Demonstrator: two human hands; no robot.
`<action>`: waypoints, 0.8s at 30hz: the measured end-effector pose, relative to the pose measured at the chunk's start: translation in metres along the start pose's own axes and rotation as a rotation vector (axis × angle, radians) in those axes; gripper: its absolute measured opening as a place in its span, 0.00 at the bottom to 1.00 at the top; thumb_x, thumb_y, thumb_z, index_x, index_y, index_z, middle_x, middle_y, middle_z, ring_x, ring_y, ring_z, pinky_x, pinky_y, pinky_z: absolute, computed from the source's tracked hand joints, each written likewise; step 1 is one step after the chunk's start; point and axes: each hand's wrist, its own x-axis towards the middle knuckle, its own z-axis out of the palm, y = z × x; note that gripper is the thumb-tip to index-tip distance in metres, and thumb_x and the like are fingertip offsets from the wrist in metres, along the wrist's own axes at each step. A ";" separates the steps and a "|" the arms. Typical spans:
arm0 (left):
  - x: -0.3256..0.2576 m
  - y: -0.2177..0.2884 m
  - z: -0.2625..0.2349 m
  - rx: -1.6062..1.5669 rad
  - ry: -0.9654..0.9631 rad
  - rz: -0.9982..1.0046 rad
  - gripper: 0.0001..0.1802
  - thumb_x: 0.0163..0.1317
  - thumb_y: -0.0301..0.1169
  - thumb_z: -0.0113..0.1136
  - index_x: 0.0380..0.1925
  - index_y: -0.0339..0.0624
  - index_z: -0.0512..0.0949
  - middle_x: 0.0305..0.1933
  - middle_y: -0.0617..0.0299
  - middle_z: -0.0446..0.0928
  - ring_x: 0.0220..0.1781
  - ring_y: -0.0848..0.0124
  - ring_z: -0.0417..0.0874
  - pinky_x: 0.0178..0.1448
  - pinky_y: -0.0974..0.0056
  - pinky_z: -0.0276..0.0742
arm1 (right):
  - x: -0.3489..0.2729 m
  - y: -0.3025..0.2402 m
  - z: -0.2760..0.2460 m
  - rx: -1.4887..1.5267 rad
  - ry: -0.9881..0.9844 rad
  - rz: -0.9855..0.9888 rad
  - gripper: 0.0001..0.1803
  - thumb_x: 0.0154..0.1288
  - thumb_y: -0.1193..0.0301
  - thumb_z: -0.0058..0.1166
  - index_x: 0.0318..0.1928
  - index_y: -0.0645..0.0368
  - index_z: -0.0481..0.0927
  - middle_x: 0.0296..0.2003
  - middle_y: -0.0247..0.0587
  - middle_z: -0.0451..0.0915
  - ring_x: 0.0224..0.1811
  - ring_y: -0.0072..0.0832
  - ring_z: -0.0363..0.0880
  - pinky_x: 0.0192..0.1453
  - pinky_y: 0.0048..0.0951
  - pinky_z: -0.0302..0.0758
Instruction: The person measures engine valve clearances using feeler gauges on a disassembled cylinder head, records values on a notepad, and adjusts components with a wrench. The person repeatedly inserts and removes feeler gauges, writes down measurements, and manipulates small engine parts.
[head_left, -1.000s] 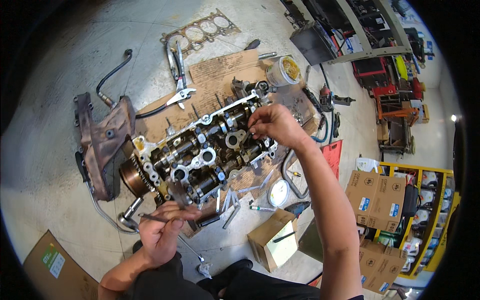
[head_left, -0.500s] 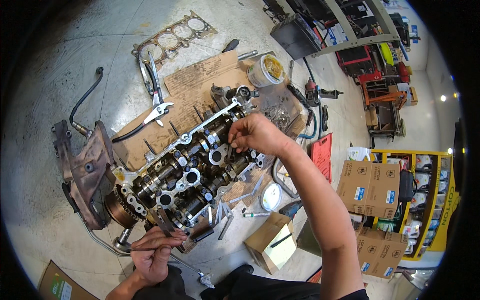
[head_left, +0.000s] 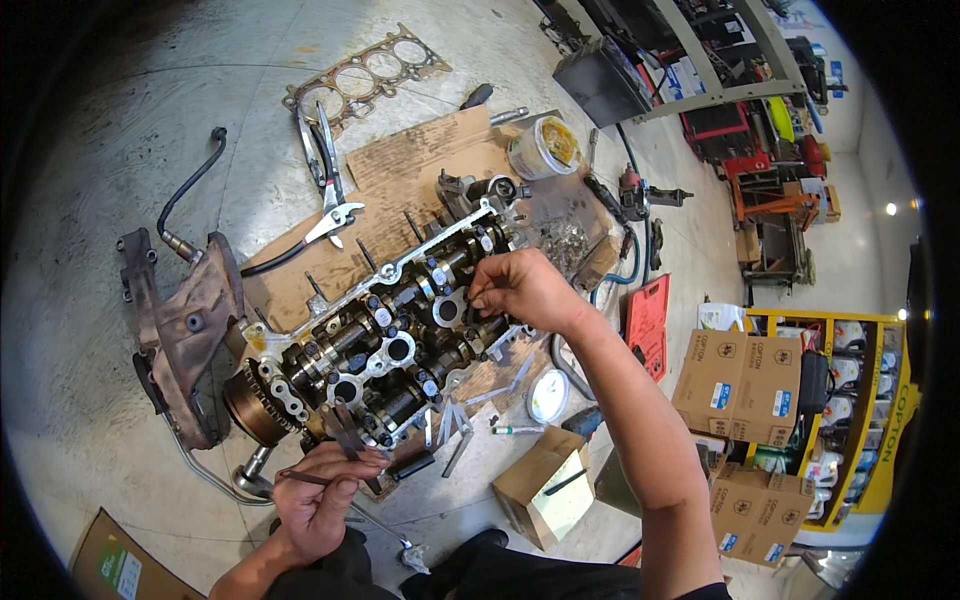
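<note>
A cylinder head (head_left: 400, 347) with its camshafts exposed lies slantwise before me on cardboard. My left hand (head_left: 318, 502) is closed around thin dark metal strips, feeler gauge blades (head_left: 346, 433), at the head's near left end. Over the right part of the head, my right hand (head_left: 520, 288) pinches a thin feeler gauge blade, its tip down among the camshaft parts; the fingers hide most of it. More loose metal strips (head_left: 458, 452) lie beside the head's near edge. A toothed timing gear (head_left: 256, 402) sits at the left end.
An exhaust manifold (head_left: 192, 325) lies left of the head. Beyond are pliers (head_left: 335, 221), a head gasket (head_left: 370, 80) and a tub of grease (head_left: 545, 148). On the right stand an open carton (head_left: 522, 485), a white lid (head_left: 548, 396), a red tray (head_left: 648, 325) and stacked boxes (head_left: 738, 385).
The whole view has shifted slightly, with the scene moving rightward. Both hands keep their grips, and my right hand stays at about the same spot on the cylinder head.
</note>
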 end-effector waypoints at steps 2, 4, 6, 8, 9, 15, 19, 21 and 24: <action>0.000 0.002 0.001 -0.013 0.002 -0.016 0.19 0.72 0.35 0.52 0.33 0.27 0.80 0.37 0.45 0.83 0.43 0.57 0.84 0.53 0.53 0.78 | 0.002 0.005 -0.001 0.120 0.009 0.011 0.03 0.57 0.83 0.59 0.33 0.66 0.82 0.25 0.37 0.83 0.27 0.21 0.83 0.33 0.24 0.80; 0.000 0.002 -0.001 0.007 -0.014 -0.022 0.19 0.72 0.35 0.52 0.33 0.27 0.81 0.37 0.45 0.83 0.43 0.57 0.84 0.53 0.53 0.78 | 0.002 0.006 -0.002 0.160 -0.006 0.013 0.03 0.55 0.83 0.59 0.32 0.66 0.82 0.24 0.37 0.83 0.26 0.22 0.83 0.33 0.25 0.79; 0.000 0.001 -0.001 0.007 -0.015 -0.018 0.19 0.72 0.35 0.52 0.33 0.27 0.81 0.37 0.46 0.83 0.43 0.57 0.84 0.53 0.53 0.78 | 0.004 0.001 0.000 0.115 -0.046 0.010 0.03 0.55 0.83 0.59 0.31 0.66 0.81 0.24 0.37 0.83 0.26 0.21 0.82 0.32 0.25 0.79; 0.000 0.000 0.000 0.000 0.008 -0.006 0.18 0.71 0.35 0.52 0.33 0.27 0.81 0.36 0.46 0.83 0.43 0.57 0.84 0.53 0.53 0.78 | 0.004 -0.002 0.002 0.068 -0.066 0.005 0.03 0.55 0.83 0.58 0.31 0.65 0.81 0.24 0.37 0.83 0.26 0.21 0.82 0.32 0.25 0.79; 0.000 0.000 0.000 -0.017 0.019 -0.014 0.17 0.70 0.34 0.53 0.34 0.28 0.81 0.37 0.47 0.84 0.44 0.57 0.84 0.53 0.55 0.77 | 0.005 -0.004 0.003 0.044 -0.067 0.001 0.03 0.55 0.83 0.58 0.31 0.65 0.81 0.23 0.37 0.83 0.26 0.21 0.83 0.32 0.25 0.79; 0.002 0.003 0.003 -0.013 0.042 -0.033 0.15 0.69 0.32 0.56 0.34 0.28 0.82 0.39 0.48 0.85 0.44 0.57 0.85 0.54 0.55 0.76 | 0.005 -0.017 0.000 -0.349 -0.017 -0.203 0.04 0.54 0.80 0.61 0.31 0.62 0.81 0.25 0.42 0.83 0.28 0.31 0.84 0.35 0.30 0.79; 0.003 0.005 0.005 0.016 0.037 -0.039 0.16 0.70 0.33 0.54 0.34 0.28 0.81 0.38 0.47 0.84 0.44 0.56 0.85 0.55 0.54 0.77 | 0.006 -0.018 0.006 -0.624 0.079 -0.244 0.04 0.49 0.76 0.62 0.28 0.59 0.82 0.27 0.46 0.83 0.33 0.46 0.82 0.38 0.41 0.78; 0.002 0.006 0.008 0.031 0.056 -0.043 0.16 0.70 0.33 0.53 0.33 0.27 0.81 0.37 0.47 0.84 0.44 0.56 0.85 0.55 0.54 0.77 | 0.008 -0.015 0.002 -0.658 0.127 -0.261 0.05 0.47 0.75 0.64 0.28 0.58 0.83 0.27 0.47 0.82 0.34 0.47 0.82 0.39 0.44 0.77; 0.001 0.006 0.010 0.066 0.060 -0.064 0.17 0.71 0.34 0.52 0.33 0.28 0.81 0.37 0.48 0.84 0.44 0.57 0.84 0.54 0.55 0.77 | 0.011 -0.007 -0.011 -0.660 0.119 -0.175 0.06 0.45 0.75 0.65 0.29 0.58 0.84 0.27 0.47 0.82 0.35 0.47 0.82 0.40 0.43 0.77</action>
